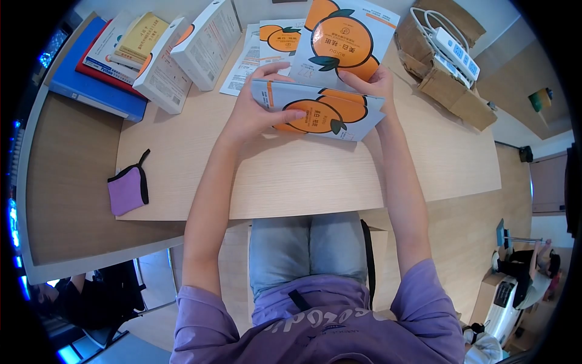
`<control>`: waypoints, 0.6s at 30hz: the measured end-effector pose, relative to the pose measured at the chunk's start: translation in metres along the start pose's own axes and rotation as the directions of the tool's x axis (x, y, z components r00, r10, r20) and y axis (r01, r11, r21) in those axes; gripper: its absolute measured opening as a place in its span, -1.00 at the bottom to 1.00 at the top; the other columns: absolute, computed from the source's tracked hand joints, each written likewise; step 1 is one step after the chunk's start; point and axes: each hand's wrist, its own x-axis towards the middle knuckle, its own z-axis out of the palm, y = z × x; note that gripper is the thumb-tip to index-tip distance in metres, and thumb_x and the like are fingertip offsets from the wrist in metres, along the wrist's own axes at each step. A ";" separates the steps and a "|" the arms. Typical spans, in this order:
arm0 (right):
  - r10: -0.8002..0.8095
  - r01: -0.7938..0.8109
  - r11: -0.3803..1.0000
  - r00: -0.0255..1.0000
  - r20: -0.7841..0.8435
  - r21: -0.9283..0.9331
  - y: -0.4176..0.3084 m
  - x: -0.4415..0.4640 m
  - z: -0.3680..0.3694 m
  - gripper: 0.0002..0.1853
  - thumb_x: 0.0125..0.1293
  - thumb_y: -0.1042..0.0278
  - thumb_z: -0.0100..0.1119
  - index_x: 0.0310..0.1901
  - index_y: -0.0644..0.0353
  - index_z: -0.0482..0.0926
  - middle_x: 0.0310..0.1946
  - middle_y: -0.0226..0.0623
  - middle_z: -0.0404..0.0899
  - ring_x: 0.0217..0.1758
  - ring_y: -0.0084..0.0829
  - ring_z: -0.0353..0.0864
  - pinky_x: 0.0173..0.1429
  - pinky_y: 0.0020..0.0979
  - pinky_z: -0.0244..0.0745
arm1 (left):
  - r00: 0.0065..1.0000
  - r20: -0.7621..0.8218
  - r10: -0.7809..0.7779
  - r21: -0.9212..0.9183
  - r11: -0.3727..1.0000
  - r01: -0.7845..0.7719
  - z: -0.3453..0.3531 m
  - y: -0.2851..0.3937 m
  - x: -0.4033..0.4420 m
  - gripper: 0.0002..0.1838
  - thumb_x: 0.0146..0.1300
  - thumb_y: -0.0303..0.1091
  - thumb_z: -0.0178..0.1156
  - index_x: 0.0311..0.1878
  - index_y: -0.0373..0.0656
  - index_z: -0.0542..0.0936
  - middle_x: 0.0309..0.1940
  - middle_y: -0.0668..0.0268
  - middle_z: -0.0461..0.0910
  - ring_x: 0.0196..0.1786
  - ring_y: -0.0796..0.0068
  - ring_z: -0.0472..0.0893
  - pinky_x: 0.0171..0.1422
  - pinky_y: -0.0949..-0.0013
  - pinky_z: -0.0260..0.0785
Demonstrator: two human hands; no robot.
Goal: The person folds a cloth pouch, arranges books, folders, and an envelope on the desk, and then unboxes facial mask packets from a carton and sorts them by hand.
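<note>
My left hand [257, 112] is closed on a few flat white sachets [324, 115] printed with oranges, its thumb lying across the front one. They are tilted above the desk, and their exact number is hard to tell. A larger-looking white sachet [342, 42] with a big orange stands behind them; my right hand [377, 85] grips its lower right corner, thumb on the printed face. The right fingers are partly hidden by the sachets. Farther back, another orange-printed sachet [282, 41] and a white printed sheet [242, 67] lie on the desk.
Two white boxes [206, 45] stand beside books [142, 39] and a blue binder [91, 73] at the left. A cardboard box [445, 85] holding a power strip [454, 51] sits back right. A purple pouch [128, 189] lies front left. Other people are in the background.
</note>
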 end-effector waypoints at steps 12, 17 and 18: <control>-0.158 0.157 0.977 0.987 0.007 -0.142 0.001 0.003 -0.007 -0.58 0.01 0.37 0.48 -0.04 0.22 0.65 -0.21 -0.33 0.70 -0.17 -0.55 0.66 -0.06 -0.50 0.57 | 0.993 0.004 0.121 0.144 0.982 -0.121 -0.004 -0.007 0.005 0.19 -0.50 0.09 0.63 0.38 0.23 0.32 0.46 0.26 0.10 0.53 0.09 0.02 0.54 -0.12 -0.01; -0.228 0.225 0.962 0.974 -0.005 -0.153 -0.006 0.003 -0.005 -0.43 0.00 0.36 0.49 0.12 0.21 0.58 -0.04 -0.28 0.66 -0.01 -0.50 0.62 0.08 -0.44 0.54 | 0.988 -0.029 0.155 0.213 0.966 -0.145 -0.005 -0.012 0.005 0.40 -0.56 0.14 0.64 0.50 0.28 0.08 0.53 0.24 -0.08 0.57 0.08 -0.14 0.57 -0.12 -0.11; -0.211 0.208 0.969 0.977 -0.011 -0.131 -0.008 0.002 -0.004 -0.40 0.00 0.36 0.49 0.15 0.20 0.57 -0.01 -0.27 0.64 0.03 -0.49 0.61 0.11 -0.43 0.54 | 0.985 -0.046 0.164 0.217 0.965 -0.150 -0.005 -0.012 0.005 0.44 -0.57 0.15 0.64 0.52 0.27 0.02 0.54 0.22 -0.11 0.57 0.09 -0.17 0.57 -0.12 -0.13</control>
